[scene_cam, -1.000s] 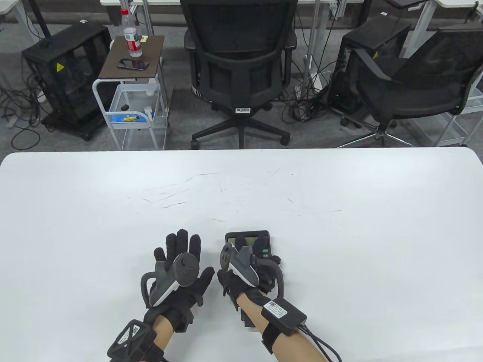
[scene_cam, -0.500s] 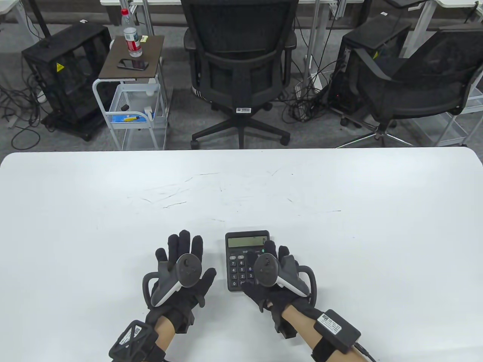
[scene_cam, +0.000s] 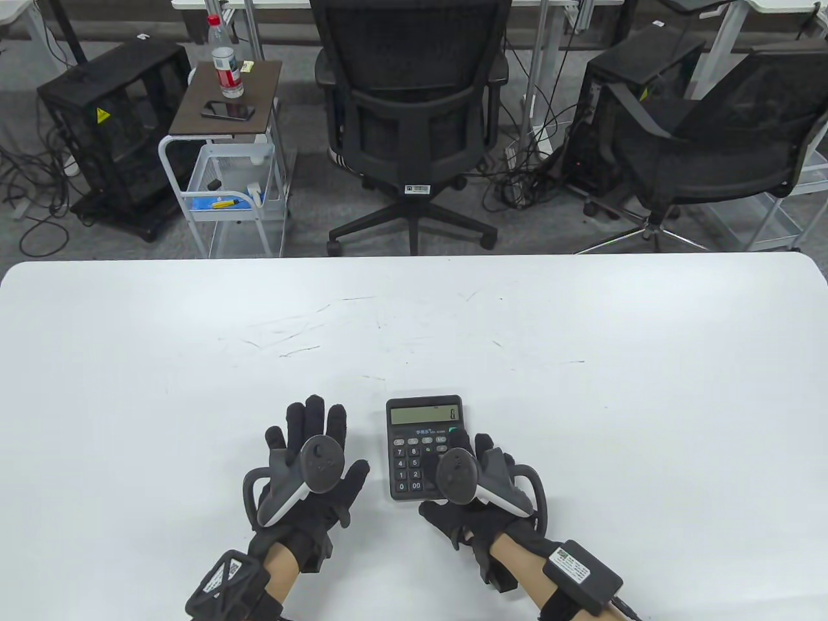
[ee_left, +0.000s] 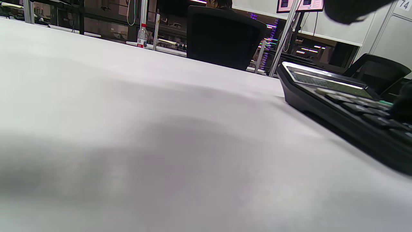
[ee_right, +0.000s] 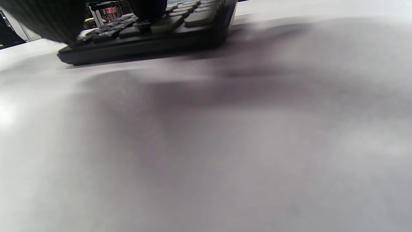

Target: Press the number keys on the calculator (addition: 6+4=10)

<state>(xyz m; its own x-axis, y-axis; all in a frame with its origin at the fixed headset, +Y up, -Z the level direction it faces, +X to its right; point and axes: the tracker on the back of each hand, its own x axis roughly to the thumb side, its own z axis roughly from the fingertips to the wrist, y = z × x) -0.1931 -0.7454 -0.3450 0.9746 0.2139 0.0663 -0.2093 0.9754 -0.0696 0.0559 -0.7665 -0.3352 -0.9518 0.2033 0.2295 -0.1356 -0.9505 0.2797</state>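
A black calculator (scene_cam: 414, 453) lies flat on the white table (scene_cam: 582, 362), near the front edge. Its display (scene_cam: 424, 414) shows 6. My right hand (scene_cam: 453, 462) lies over the right part of the keypad, and one fingertip (scene_cam: 429, 460) rests in the third key column beside the 5 key. In the right wrist view a fingertip (ee_right: 148, 8) touches the keys of the calculator (ee_right: 145, 38). My left hand (scene_cam: 310, 446) rests flat on the table left of the calculator, fingers spread, holding nothing. The left wrist view shows the calculator (ee_left: 338, 103) from the side.
The table's far edge (scene_cam: 414, 257) runs beyond the calculator. Behind it stand two black office chairs (scene_cam: 407, 110) and a small cart (scene_cam: 226, 149) with a bottle and a phone. Faint scratches mark the tabletop.
My right hand swung from over the display to the right side of the keypad, then drew back a little. The display went from 0 to 6. My left hand stayed put.
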